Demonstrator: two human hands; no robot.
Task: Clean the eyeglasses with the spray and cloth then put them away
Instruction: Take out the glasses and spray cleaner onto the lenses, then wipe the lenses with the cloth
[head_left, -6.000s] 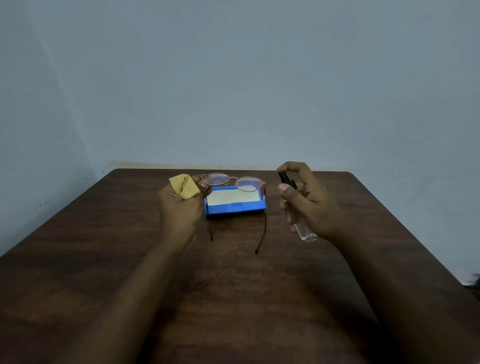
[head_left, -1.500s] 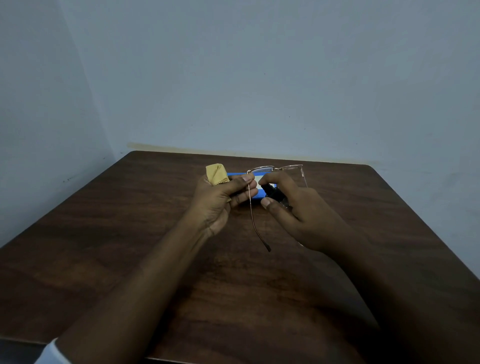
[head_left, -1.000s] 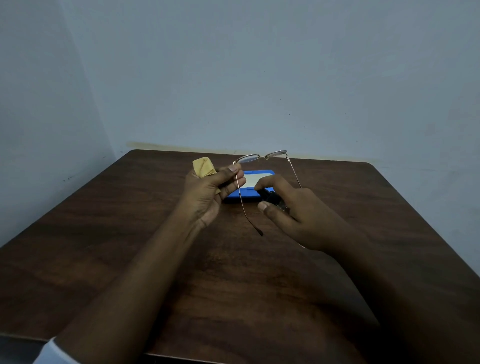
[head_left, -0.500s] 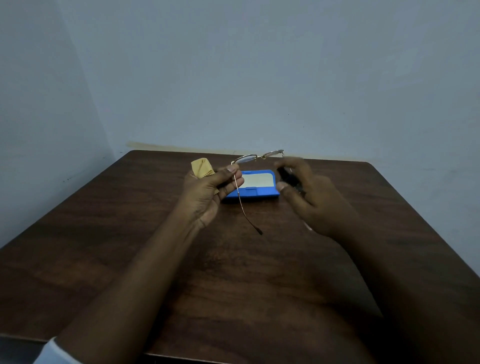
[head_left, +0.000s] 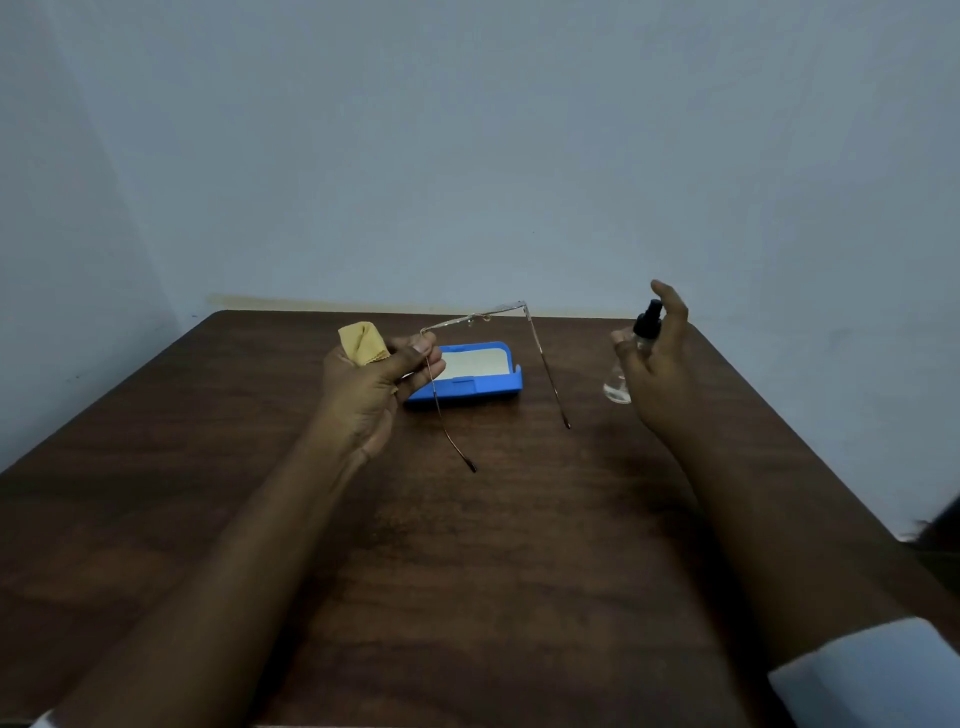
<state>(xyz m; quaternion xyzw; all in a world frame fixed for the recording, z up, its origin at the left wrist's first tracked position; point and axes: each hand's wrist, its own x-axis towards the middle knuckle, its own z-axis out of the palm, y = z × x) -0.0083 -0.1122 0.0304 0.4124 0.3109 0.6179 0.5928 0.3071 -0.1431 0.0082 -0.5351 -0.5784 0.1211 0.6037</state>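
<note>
Pinches the eyeglasses (head_left: 478, 316) at one front corner between thumb and fingers of the left hand (head_left: 374, 384), left of centre, with the yellow cloth (head_left: 361, 340) bunched in the same grip and sticking out above the knuckles. Holds the frame raised over the open blue case (head_left: 467, 384), both temples unfolded and slanting down toward the brown table (head_left: 467, 571). Grips the clear spray bottle (head_left: 647, 325) in the right hand (head_left: 657, 369) at centre right, well apart from the lenses, fingers curled round its body, forefinger lifted above the black cap.

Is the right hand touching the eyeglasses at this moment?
Apart. The head view shows bare table between the right hand, holding the spray bottle, and the eyeglasses.
</note>
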